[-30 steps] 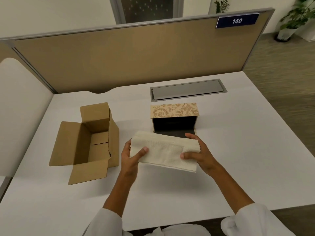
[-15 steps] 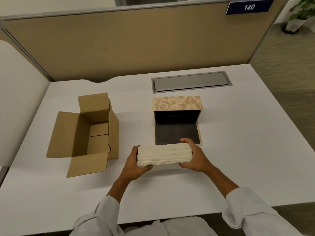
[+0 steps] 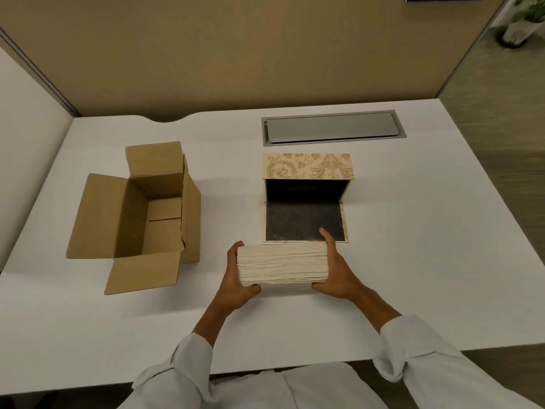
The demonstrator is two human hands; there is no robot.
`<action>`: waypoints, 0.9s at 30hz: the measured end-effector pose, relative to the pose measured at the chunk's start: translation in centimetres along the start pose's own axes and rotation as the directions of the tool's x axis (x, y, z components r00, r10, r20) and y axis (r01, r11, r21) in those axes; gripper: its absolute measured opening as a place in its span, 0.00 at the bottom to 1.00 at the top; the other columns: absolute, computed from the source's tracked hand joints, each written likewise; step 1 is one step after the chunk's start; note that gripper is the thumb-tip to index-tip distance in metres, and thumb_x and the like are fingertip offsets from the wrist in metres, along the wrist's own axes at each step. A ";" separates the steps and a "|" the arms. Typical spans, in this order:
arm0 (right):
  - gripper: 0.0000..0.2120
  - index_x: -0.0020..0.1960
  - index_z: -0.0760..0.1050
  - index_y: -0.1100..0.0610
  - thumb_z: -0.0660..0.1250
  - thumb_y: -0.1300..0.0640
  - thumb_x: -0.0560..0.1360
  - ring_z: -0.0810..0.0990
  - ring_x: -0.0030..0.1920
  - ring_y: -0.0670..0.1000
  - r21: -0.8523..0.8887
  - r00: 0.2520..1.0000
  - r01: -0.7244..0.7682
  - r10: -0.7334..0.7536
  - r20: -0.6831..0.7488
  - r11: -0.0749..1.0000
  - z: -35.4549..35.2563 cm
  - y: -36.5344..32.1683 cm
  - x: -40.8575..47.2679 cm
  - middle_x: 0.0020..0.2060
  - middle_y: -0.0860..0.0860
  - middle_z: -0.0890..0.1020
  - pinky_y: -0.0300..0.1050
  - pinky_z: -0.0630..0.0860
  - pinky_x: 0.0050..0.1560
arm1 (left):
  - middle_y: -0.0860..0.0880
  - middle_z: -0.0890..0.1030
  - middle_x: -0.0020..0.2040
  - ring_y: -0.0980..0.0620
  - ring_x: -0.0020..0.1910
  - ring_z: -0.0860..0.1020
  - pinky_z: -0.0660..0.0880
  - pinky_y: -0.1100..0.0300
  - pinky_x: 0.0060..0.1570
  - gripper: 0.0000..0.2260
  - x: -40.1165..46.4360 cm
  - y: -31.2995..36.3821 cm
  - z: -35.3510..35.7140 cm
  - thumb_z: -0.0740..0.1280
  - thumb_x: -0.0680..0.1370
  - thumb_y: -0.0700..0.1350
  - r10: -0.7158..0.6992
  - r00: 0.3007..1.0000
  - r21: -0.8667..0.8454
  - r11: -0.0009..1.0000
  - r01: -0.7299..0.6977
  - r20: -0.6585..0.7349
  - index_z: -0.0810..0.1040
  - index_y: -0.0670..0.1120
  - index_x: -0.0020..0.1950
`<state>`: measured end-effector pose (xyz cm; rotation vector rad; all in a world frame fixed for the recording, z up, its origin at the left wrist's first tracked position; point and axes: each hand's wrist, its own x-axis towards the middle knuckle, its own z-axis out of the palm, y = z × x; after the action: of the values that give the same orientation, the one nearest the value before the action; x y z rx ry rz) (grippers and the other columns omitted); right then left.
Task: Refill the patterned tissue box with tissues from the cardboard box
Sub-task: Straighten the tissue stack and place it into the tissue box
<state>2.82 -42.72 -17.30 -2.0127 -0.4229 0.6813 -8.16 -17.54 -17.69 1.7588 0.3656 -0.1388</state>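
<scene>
As before, both hands (image 3: 283,273) clamp tissue stack (image 3: 282,263), now nearer patterned box (image 3: 306,199)

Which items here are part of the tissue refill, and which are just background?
Part of the job: tissue stack, held between left hand and right hand; patterned box, open; cardboard box.

Background: desk hatch, partition, potted plant.

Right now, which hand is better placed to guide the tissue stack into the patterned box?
Right, marginally. Both hands grip the stack, but the right hand sits at the edge of the patterned box's open flap, its fingers over it. The left hand is nearer the cardboard box.
</scene>
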 end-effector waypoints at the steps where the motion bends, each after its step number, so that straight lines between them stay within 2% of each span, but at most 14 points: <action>1: 0.57 0.77 0.44 0.41 0.81 0.54 0.63 0.74 0.62 0.37 -0.003 1.000 -0.005 0.005 -0.004 1.000 -0.1 0.1 0.1 0.61 0.35 0.72 0.27 0.75 0.53 | 0.62 0.71 0.61 0.60 0.64 0.71 0.78 0.63 0.54 0.45 0.0 -0.1 0.0 0.79 0.64 0.37 0.004 1.000 -0.003 1.000 -0.004 0.000 0.56 0.56 0.71; 4: 0.53 0.76 0.51 0.45 0.81 0.58 0.63 0.77 0.59 0.40 -0.014 1.000 -0.008 0.008 -0.023 1.000 -0.6 0.7 0.1 0.58 0.34 0.73 0.29 0.77 0.51 | 0.57 0.73 0.61 0.54 0.63 0.73 0.79 0.63 0.52 0.38 0.1 0.0 -0.2 0.76 0.65 0.36 -0.023 0.999 -0.023 0.999 0.023 -0.024 0.62 0.60 0.66; 7: 0.44 0.72 0.60 0.48 0.81 0.60 0.64 0.76 0.61 0.42 0.017 0.999 -0.018 0.019 -0.046 1.000 -1.5 1.2 0.0 0.60 0.38 0.74 0.36 0.78 0.57 | 0.54 0.75 0.59 0.53 0.60 0.75 0.79 0.65 0.50 0.31 0.6 0.5 -0.7 0.75 0.67 0.36 -0.044 0.998 -0.018 0.999 0.044 -0.038 0.67 0.58 0.63; 9: 0.38 0.70 0.65 0.52 0.79 0.62 0.65 0.76 0.62 0.46 0.112 0.996 -0.048 0.056 -0.072 0.993 -2.2 1.2 0.1 0.61 0.46 0.76 0.43 0.78 0.60 | 0.52 0.76 0.59 0.52 0.59 0.75 0.79 0.62 0.51 0.28 1.4 0.9 -1.0 0.73 0.70 0.35 -0.065 0.997 -0.023 0.998 0.064 -0.043 0.69 0.53 0.65; 12: 0.31 0.68 0.69 0.57 0.72 0.58 0.66 0.78 0.59 0.53 0.332 0.983 -0.105 0.149 -0.110 0.938 -3.4 0.4 0.6 0.59 0.53 0.78 0.46 0.78 0.57 | 0.52 0.76 0.57 0.51 0.56 0.75 0.76 0.59 0.50 0.23 3.0 2.5 -0.7 0.70 0.74 0.39 -0.157 0.986 -0.097 0.984 0.151 -0.059 0.68 0.52 0.65; 15: 0.26 0.63 0.71 0.54 0.65 0.55 0.65 0.77 0.55 0.55 0.517 0.958 -0.165 0.260 -0.118 0.840 -4.5 -1.1 2.1 0.55 0.54 0.79 0.47 0.75 0.55 | 0.50 0.75 0.53 0.50 0.52 0.75 0.73 0.59 0.45 0.20 5.2 5.3 0.8 0.67 0.68 0.49 -0.241 0.970 -0.235 0.946 0.226 -0.037 0.69 0.51 0.60; 18: 0.19 0.55 0.74 0.53 0.63 0.53 0.64 0.78 0.52 0.55 0.636 0.926 -0.242 0.369 -0.073 0.733 -6.3 -2.8 4.1 0.51 0.54 0.80 0.48 0.75 0.53 | 0.47 0.77 0.50 0.49 0.48 0.76 0.73 0.56 0.46 0.19 8.2 8.4 1.9 0.66 0.64 0.52 -0.356 0.934 -0.385 0.868 0.314 -0.041 0.73 0.50 0.53; 21: 0.09 0.50 0.77 0.52 0.65 0.53 0.71 0.80 0.50 0.53 0.669 0.894 -0.325 0.448 -0.013 0.668 -8.3 -3.7 5.8 0.49 0.54 0.82 0.48 0.77 0.49 | 0.46 0.81 0.44 0.46 0.44 0.79 0.76 0.52 0.43 0.17 11.1 10.6 1.8 0.67 0.63 0.53 -0.436 0.898 -0.430 0.802 0.416 0.056 0.77 0.49 0.50; 23: 0.07 0.50 0.77 0.51 0.64 0.54 0.74 0.81 0.49 0.53 0.652 0.882 -0.366 0.470 0.016 0.664 -9.3 -3.8 6.9 0.48 0.53 0.83 0.45 0.77 0.44 | 0.45 0.82 0.43 0.45 0.44 0.80 0.78 0.53 0.40 0.17 12.7 11.4 1.6 0.68 0.63 0.54 -0.465 0.880 -0.405 0.789 0.461 0.097 0.78 0.50 0.50; 27: 0.06 0.50 0.77 0.53 0.64 0.53 0.75 0.81 0.49 0.53 0.642 0.856 -0.404 0.516 0.015 0.652 -9.9 -3.7 8.6 0.49 0.54 0.83 0.46 0.77 0.48 | 0.43 0.81 0.51 0.44 0.50 0.79 0.77 0.49 0.49 0.19 15.1 11.8 1.6 0.68 0.64 0.53 -0.503 0.858 -0.341 0.792 0.506 0.106 0.76 0.51 0.53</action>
<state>15.61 -42.85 -12.62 -1.4945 0.4202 0.8171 9.99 -18.70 -11.45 1.2616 0.8037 -0.4381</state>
